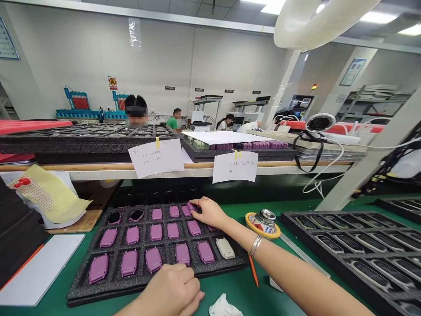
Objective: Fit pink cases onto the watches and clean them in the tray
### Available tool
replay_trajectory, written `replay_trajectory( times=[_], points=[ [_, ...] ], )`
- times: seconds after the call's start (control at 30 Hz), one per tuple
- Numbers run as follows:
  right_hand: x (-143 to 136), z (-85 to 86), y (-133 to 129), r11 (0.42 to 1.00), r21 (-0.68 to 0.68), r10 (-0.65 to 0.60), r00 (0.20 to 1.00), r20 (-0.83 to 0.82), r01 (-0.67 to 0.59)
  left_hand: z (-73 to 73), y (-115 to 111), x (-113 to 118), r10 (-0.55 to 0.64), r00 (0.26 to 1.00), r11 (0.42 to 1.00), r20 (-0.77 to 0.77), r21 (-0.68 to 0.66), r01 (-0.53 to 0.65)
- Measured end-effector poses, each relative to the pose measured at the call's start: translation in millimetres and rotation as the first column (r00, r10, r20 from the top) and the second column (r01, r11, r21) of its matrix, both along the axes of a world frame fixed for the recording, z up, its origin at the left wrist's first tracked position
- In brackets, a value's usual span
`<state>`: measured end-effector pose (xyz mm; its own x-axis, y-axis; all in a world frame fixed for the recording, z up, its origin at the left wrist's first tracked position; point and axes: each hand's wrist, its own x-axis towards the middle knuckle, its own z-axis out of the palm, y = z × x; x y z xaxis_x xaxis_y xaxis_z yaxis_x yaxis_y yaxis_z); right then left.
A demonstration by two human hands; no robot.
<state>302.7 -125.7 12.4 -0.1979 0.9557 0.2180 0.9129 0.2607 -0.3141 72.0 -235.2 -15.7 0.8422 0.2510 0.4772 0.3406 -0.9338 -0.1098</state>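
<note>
A black foam tray (108, 292) on the green table holds rows of purple watch-shaped cases (129, 262), one cream case (225, 248) at its right front and two dark-screened pieces (136, 214) at the back left. My right hand (208, 212) reaches to the tray's back right, its fingers closed on a purple case (190, 206) just above or in a compartment. Near the tray's front edge lies my left hand (177, 287) with its fingers curled in; whether anything is inside them is hidden.
A metal-topped container (265, 221) stands right of the tray, near an orange pen (253, 271). Another black tray (332, 259) is at the right. Crumpled tissue (225, 306) lies in front, white board (46, 263) at left. A shelf (197, 172) crosses behind; people sit beyond.
</note>
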Motion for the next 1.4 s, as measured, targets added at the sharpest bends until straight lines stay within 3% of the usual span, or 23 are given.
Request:
replay_trajectory(
  times=[0.2, 0.4, 0.57, 0.67, 0.73, 0.83, 0.93, 1.0, 1.17, 1.33, 1.4],
  points=[
    [17.0, 2.2, 8.7, 0.995, 0.035, -0.090, 0.994, -0.060, 0.093, 1.2, -0.1, 0.1, -0.002, 0.999, 1.000, -0.032, -0.017, 0.001],
    [36.7, -3.0, -15.5, 0.995, 0.064, -0.080, 0.997, -0.024, 0.081, 3.9, -0.4, 2.2, -0.006, 0.995, 0.998, -0.101, -0.066, -0.001],
    [39.5, -4.3, -32.8, 0.998, 0.047, -0.051, 0.999, 0.004, 0.050, 26.6, -8.0, -13.0, -0.014, 0.982, 0.986, -0.186, -0.168, -0.017],
    [41.8, -0.4, -40.7, 0.999, 0.042, 0.001, 1.000, 0.015, -0.002, 46.6, 0.1, -37.0, 0.094, 0.972, 0.963, -0.213, -0.228, -0.143],
    [42.5, 0.9, -43.9, 0.999, 0.026, 0.035, 0.999, 0.032, -0.036, 58.4, 17.7, -58.8, 0.253, 0.943, 0.918, -0.217, -0.254, -0.305],
    [39.7, 1.3, -40.9, 0.999, 0.015, 0.037, 0.998, 0.059, -0.038, 68.0, 58.3, -97.3, 0.531, 0.820, 0.772, -0.214, -0.277, -0.572],
    [32.3, 3.7, -25.9, 1.000, 0.018, -0.002, 0.996, 0.085, 0.001, 64.9, 99.0, -131.2, 0.747, 0.626, 0.566, -0.223, -0.281, -0.775],
    [26.9, 7.1, -9.7, 0.999, 0.011, -0.035, 0.994, 0.106, 0.035, 57.9, 118.9, -145.1, 0.794, 0.558, 0.480, -0.242, -0.313, -0.819],
    [21.1, 19.0, 36.5, 0.993, -0.079, -0.070, 0.984, 0.166, 0.084, 44.2, 145.3, -157.1, 0.780, 0.569, 0.446, -0.260, -0.408, -0.797],
    [21.5, 30.8, 61.6, 0.968, -0.228, -0.048, 0.970, 0.238, 0.103, 45.7, 150.9, -166.2, 0.731, 0.663, 0.501, -0.162, -0.532, -0.682],
    [22.0, 33.8, 67.9, 0.955, -0.267, -0.052, 0.962, 0.269, 0.127, 44.3, 151.3, -170.6, 0.742, 0.663, 0.506, -0.099, -0.566, -0.651]
  ],
)
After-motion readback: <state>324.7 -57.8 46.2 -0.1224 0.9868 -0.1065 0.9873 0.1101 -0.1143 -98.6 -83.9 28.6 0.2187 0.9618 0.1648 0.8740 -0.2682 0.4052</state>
